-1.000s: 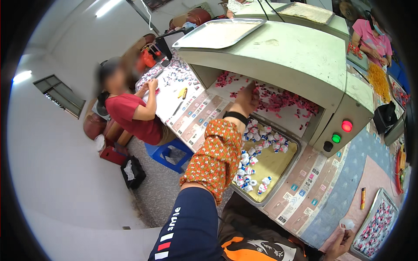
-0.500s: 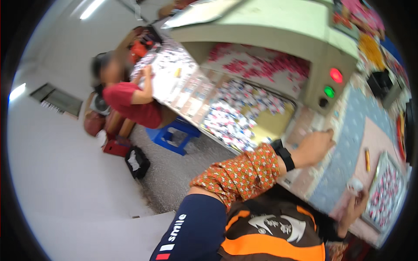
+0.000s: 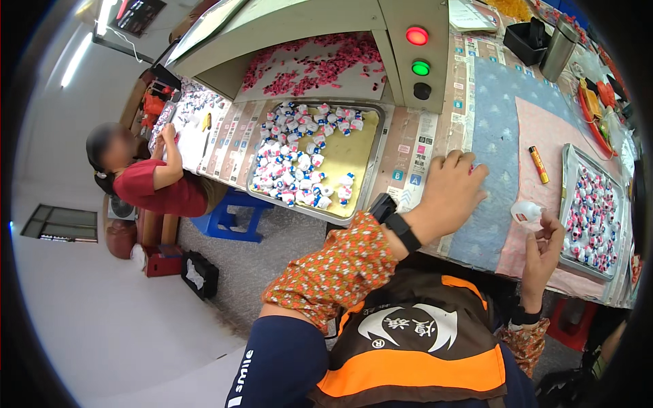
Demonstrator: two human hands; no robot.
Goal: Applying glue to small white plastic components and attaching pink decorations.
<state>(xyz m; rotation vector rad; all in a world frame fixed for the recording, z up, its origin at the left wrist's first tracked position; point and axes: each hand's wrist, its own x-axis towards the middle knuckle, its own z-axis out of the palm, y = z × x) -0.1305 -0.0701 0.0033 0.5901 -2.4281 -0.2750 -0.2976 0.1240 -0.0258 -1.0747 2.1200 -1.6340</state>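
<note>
Between both hands [image 3: 452,194] [image 3: 544,248], right fingertips pinch a white figurine [image 3: 527,213]

sleeve [image 3: 337,272]: orange, small floral print
vest [image 3: 415,353]: brown, orange band, white emblem
watch [image 3: 394,221]: black
tray [image 3: 364,146]: yellow liner; white, pink and blue figurines [image 3: 292,170]
mats [image 3: 500,115]: blue, pink
buttons [image 3: 417,36]: red, green, black

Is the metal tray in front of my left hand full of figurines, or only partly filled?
Partly filled. In the metal tray, the small white figurines crowd its left side and far edge, while its yellow lining shows bare on the right.
</note>
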